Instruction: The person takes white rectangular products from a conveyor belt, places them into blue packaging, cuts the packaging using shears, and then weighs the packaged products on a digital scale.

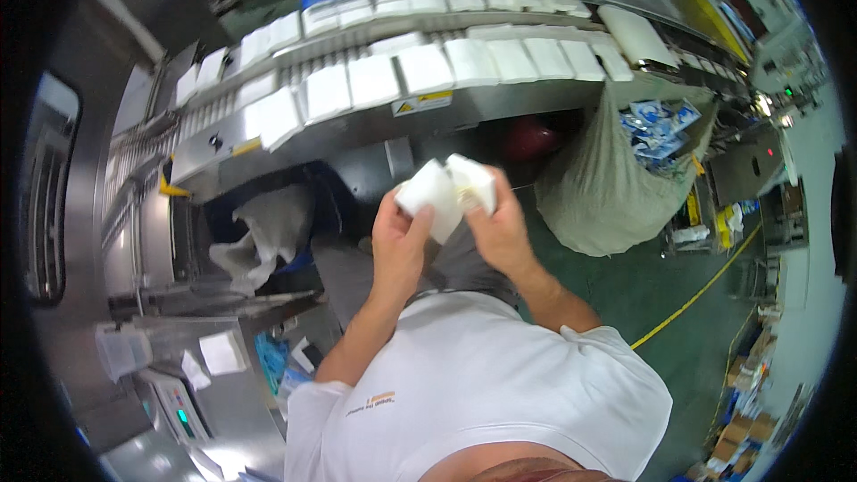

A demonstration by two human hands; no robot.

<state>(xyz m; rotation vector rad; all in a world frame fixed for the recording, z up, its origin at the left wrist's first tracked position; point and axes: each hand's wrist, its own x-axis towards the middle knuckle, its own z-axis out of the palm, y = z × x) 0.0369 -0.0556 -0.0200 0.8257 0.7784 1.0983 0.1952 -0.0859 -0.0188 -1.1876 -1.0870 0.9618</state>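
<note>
Both hands, left hand and right hand, hold 2 white packs, fingers pinching them, below the conveyor.

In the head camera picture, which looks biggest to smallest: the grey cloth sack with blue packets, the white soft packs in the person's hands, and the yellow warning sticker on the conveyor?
1. Grey cloth sack, clearly largest.
2. White soft packs, held by left hand and right hand; closeness to the camera enlarges them.
3. Yellow warning sticker, smallest.
</note>
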